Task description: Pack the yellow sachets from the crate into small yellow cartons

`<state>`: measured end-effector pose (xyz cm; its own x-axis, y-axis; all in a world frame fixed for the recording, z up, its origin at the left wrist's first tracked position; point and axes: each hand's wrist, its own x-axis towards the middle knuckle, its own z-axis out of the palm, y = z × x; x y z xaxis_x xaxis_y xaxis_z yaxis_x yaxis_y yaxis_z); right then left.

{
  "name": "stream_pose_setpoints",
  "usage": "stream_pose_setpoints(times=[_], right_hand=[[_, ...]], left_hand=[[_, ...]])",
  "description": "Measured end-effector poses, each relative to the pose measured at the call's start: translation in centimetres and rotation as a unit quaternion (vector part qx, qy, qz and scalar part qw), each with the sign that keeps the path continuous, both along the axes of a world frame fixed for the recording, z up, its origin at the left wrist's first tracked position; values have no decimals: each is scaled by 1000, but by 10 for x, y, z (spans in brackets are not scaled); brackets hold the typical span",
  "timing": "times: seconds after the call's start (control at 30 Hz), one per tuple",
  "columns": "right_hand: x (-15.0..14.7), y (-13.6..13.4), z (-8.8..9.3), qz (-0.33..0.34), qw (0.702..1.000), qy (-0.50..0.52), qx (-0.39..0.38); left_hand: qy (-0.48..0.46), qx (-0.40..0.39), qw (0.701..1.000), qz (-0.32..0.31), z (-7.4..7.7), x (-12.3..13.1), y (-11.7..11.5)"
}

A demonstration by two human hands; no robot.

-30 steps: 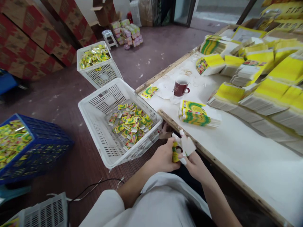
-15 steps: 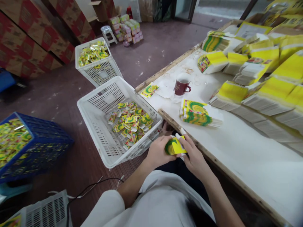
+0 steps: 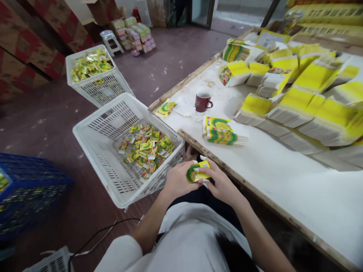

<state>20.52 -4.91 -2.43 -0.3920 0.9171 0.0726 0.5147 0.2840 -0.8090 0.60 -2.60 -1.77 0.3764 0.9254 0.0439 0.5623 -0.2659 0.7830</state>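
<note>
Between my two hands, above my lap and beside the table edge, is a small yellow and green carton (image 3: 193, 174). My left hand (image 3: 179, 179) grips its left side. The fingers of my right hand (image 3: 219, 181) close on its right end, with white coverings on some fingertips. Just left of my hands stands a white plastic crate (image 3: 106, 172) with many similar small cartons (image 3: 147, 145) lying loose at its bottom. On the table to the right lies a stack of flat yellow-green cartons (image 3: 219, 130).
The white table (image 3: 272, 166) has a wooden edge strip. On it are a maroon mug (image 3: 203, 102), a flat carton (image 3: 166, 108) and bundled yellow cartons (image 3: 300, 105). Another filled white crate (image 3: 98, 90) stands behind; a blue crate (image 3: 34, 196) is at left. A black cable (image 3: 102, 229) crosses the floor.
The view has turned to the right, so the surroundings sit further left. Both hands still hold the carton; my right fingers have shifted further across its face.
</note>
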Motion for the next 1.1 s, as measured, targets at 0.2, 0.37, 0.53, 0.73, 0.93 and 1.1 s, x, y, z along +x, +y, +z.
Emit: stream_pose_setpoints(times=[0.2,0.37,0.53,0.73,0.93,1.1], right_hand=[[11,12,18,79,994,16,-69],[4,12,16,33,996,27,-80],[-7,12,0,-29,997,62,-21],[-10,9,-3,-79,992,86,44],[35,71,5,-199,974,-34,104],[70,133,1,-327,932,-122,94]], left_hand=[[0,-58,997,-42,6,-1,3],[16,-47,998,-33,-7,0,4],[17,19,1000,-9,-16,-2,17],[32,28,999,-2,-3,5,18],[27,95,983,158,-23,-24,34],[67,156,938,301,-43,-66,47]])
